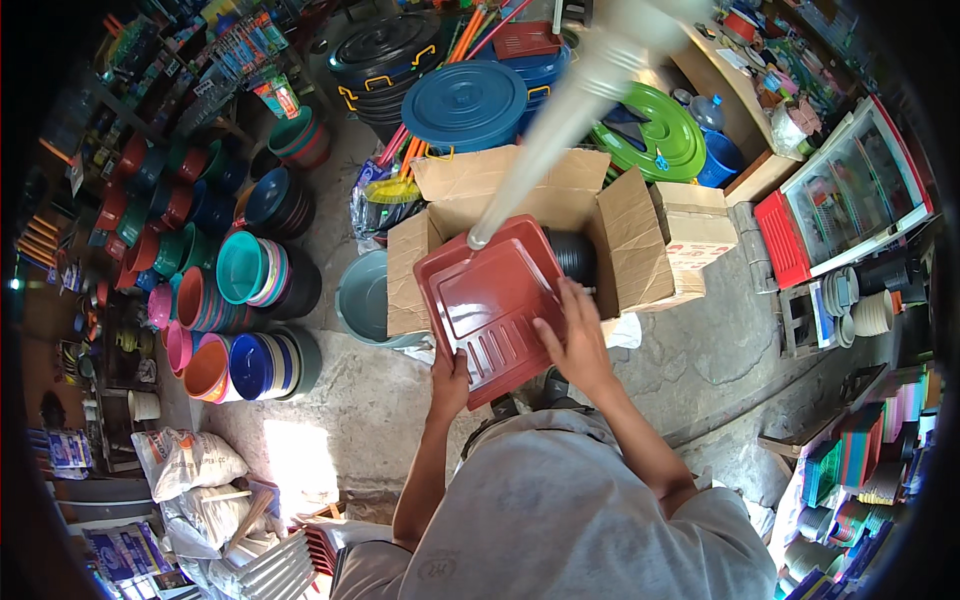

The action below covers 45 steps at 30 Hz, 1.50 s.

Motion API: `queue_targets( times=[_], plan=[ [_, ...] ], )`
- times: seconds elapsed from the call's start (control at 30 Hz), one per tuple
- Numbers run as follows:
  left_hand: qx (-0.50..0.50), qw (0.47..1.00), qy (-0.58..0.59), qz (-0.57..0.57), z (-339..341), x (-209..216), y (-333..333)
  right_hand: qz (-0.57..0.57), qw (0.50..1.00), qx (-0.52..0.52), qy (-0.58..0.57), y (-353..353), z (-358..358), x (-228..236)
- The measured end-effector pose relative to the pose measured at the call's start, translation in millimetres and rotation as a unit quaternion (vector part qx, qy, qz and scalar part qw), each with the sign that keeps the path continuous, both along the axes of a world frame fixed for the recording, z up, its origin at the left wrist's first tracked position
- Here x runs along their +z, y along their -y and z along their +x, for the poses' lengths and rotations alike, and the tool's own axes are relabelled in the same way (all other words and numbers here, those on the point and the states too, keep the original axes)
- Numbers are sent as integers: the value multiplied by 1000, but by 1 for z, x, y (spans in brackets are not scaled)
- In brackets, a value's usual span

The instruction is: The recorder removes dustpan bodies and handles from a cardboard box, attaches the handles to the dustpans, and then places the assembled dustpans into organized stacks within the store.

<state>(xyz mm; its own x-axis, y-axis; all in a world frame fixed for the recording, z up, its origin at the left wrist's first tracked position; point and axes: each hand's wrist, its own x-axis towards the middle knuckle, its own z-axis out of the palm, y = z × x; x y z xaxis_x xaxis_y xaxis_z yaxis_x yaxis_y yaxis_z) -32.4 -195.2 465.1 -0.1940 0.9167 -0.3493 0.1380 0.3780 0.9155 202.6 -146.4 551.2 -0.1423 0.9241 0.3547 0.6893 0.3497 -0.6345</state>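
Observation:
A glossy reddish-brown paint tray [495, 310] with a ribbed slope tilts in front of me, over the near side of an open cardboard box [512, 180]. My left hand [449, 385] is closed round its lower left edge, thumb on top. Stretched and spread, the fingers of my right hand [580, 345] lie on the tray's right side, with the thumb by the ribs. Inside the box, partly hidden by the tray, sits a black ribbed round thing [572, 258]. A pale pole [560, 125] cuts across the view, its rounded tip overlapping the tray's upper edge.
A grey basin [368, 300] stands left of the box. Further left are stacks of coloured tubs [270, 365]. Behind the box are a blue-lidded bin [465, 105] and a green lid [655, 130]. A glass-fronted case [860, 190] stands at right. Filled sacks [190, 462] lie lower left.

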Motion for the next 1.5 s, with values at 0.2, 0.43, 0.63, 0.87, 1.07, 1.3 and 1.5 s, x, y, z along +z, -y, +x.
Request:
queue_targets(
  times=[0.2,0.43,0.63,0.87,1.07,1.3,1.5],
  plan=[
    [-26,966,-150,211,29,2,-5,-147,972,141,-117,-4,-34,0],
    [19,969,-134,206,57,23,5,-149,938,236,-207,-13,-65,3],
    [-23,951,-149,268,56,15,7,-250,899,198,-301,-21,-53,-23],
    [9,959,-30,280,18,0,-29,-273,849,228,-391,-19,-39,-22],
    [186,953,131,202,-21,2,-53,-236,906,196,-292,-11,-19,-39],
    [136,930,312,139,-44,-7,-42,-280,832,91,-471,-8,-2,-62],
    [136,925,275,224,-14,11,-30,-170,830,-21,-531,-18,8,-58]
  ],
)
